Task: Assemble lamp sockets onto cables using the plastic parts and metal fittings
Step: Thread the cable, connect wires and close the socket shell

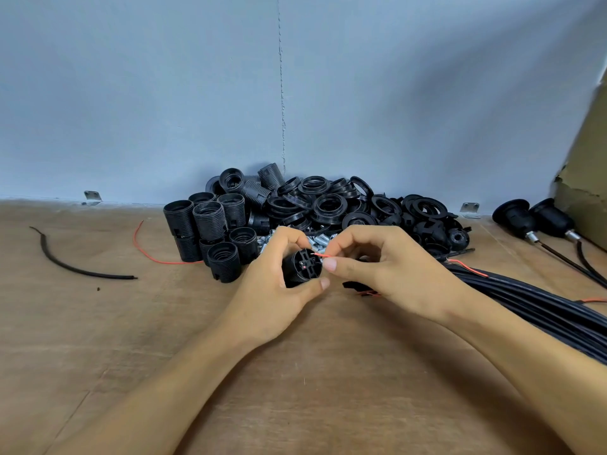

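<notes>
Head view: left hand (272, 290) grips socket body (303, 269), right hand (387, 274) pinches red wire (322, 255).

The bench (131, 339) is plain wood. Along the back wall sits a big heap of parts: threaded black socket barrels (210, 224) mostly standing at the left end, a pile of black rings (328, 203) in the middle, domed black caps (456, 236) at the right end, and shiny metal fittings (320, 239) in front of the rings. Off to the left lie a curved black cable offcut (108, 276) and a loose red wire (170, 263) that reaches the barrels. On the right there's a fat bundle of black cables (532, 303), two finished sockets (532, 218) beside a cardboard box (588, 178), and small metal brackets (92, 196) at the back edge.
</notes>
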Demonstrator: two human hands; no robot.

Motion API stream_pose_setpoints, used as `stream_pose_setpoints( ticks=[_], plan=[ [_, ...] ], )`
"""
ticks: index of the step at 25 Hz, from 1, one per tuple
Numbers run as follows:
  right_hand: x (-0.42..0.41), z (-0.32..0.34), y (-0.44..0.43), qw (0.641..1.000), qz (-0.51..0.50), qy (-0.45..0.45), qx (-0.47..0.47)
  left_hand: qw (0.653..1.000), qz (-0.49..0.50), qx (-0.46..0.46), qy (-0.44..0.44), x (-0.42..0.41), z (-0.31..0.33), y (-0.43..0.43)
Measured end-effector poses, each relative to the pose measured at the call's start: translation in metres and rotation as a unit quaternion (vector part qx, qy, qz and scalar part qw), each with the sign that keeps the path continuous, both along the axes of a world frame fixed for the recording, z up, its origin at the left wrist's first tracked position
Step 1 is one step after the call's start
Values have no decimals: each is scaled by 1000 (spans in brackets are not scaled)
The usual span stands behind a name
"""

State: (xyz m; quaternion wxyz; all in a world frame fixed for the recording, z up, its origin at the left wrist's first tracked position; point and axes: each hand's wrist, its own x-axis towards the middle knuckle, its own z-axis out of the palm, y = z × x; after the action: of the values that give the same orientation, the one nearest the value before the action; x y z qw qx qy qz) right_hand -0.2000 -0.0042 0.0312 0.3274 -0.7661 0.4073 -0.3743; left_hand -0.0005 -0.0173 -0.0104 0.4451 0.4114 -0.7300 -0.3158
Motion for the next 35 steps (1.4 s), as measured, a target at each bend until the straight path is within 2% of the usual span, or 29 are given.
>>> stream_pose_setpoints(
  ticks=[6,13,19,23,29,32,35],
  plan=[
    [1,2,3,1000,-7,9,8,999,21,-33,-22,-2,0,4],
    [6,0,6,995,-56,56,-65,997,44,-60,-23,-5,0,6],
    [6,0,5,993,-69,66,-73,994,49,-93,-38,-5,-2,4],
    [6,0,5,983,-66,126,-117,990,53,-117,-54,-5,-5,2],
    [7,2,8,950,-75,238,-189,982,73,-131,-119,-2,-10,-1],
    [8,3,8,942,-64,257,-207,979,69,-139,-130,-3,-11,-1],
    [8,1,9,950,-56,241,-191,980,57,-137,-131,-3,-12,-2]
  ],
)
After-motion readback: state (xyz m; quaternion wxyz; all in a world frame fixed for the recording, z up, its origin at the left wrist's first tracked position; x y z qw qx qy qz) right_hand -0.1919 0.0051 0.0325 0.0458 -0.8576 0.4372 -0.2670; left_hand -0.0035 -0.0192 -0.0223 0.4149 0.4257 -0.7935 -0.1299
